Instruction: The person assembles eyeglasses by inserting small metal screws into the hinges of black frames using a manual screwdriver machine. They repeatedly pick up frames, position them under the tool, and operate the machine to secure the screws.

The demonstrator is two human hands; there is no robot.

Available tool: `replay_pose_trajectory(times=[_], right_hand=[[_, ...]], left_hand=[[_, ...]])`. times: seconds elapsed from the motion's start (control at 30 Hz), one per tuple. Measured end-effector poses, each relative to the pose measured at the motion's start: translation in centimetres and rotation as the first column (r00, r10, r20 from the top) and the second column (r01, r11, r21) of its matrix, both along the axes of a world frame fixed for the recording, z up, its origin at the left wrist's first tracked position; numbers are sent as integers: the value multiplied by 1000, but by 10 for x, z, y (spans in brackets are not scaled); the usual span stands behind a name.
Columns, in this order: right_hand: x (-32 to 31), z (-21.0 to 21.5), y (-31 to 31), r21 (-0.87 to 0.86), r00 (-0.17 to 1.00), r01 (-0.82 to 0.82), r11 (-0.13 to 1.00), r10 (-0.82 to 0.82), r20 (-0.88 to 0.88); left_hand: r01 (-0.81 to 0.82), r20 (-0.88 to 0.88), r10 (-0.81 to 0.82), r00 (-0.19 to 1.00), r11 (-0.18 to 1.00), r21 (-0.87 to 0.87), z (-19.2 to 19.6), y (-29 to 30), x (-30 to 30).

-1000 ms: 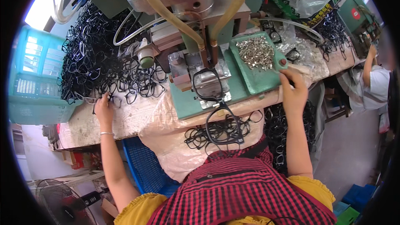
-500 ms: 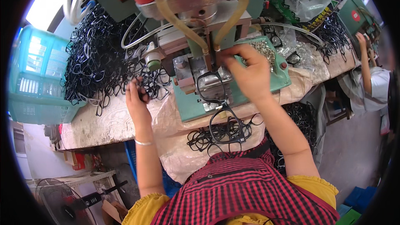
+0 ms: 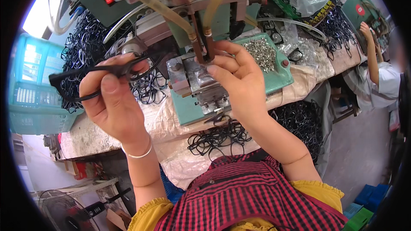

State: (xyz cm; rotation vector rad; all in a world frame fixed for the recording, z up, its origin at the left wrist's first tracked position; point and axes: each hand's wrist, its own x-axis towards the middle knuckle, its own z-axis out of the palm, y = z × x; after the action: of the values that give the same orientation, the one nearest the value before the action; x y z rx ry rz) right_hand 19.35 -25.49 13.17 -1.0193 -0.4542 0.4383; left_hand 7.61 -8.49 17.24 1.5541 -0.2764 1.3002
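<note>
Raised at the left, my left hand (image 3: 113,107) grips a black eyeglass frame (image 3: 81,76) between thumb and fingers, tilted in the air. My right hand (image 3: 244,75) is bent around the copper-coloured electrode tips (image 3: 203,53) of a bench machine. Its thumb and fingers are curled close together there; anything tiny between them is too small to make out. Under the tips sits a metal fixture (image 3: 205,83) on a green base (image 3: 182,111), with no eyeglass frame on it. Small silvery metal parts (image 3: 261,53) are heaped on the base, right of the fixture.
Black eyeglass frames (image 3: 222,137) lie piled at the table's front edge. A larger heap of frames (image 3: 83,38) stands behind my left hand, beside a turquoise plastic basket (image 3: 32,102). Yellowish hoses (image 3: 150,0) run to the tips. Another person's arm (image 3: 372,60) shows at the far right.
The eyeglass frame has left the fixture and is now in my left hand, which has risen from beside the heap. My right hand stays by the electrode tips. The view has shifted somewhat.
</note>
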Motion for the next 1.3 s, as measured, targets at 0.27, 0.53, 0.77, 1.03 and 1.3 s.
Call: replay_pose_trajectory(times=[0.27, 0.53, 0.77, 1.03, 1.3], right_hand=[[68, -68, -81, -592, 779, 536, 602, -80, 622], [111, -80, -97, -407, 625, 670, 620, -177, 760], [84, -86, -88, -429, 418, 770, 472, 136, 898], [74, -99, -76, -497, 631, 696, 519, -112, 767], [77, -79, -66, -390, 635, 617, 684, -139, 760]], left_hand=[[-54, -224, 214, 951, 827, 560, -32, -50, -1], [2, -268, 235, 934, 749, 663, -39, -59, 7], [-43, -247, 259, 934, 765, 642, -46, -58, 6], [-314, -252, 523, 814, 762, 567, -63, -83, -60], [-606, -82, 907, 414, 341, 718, -20, 29, -70]])
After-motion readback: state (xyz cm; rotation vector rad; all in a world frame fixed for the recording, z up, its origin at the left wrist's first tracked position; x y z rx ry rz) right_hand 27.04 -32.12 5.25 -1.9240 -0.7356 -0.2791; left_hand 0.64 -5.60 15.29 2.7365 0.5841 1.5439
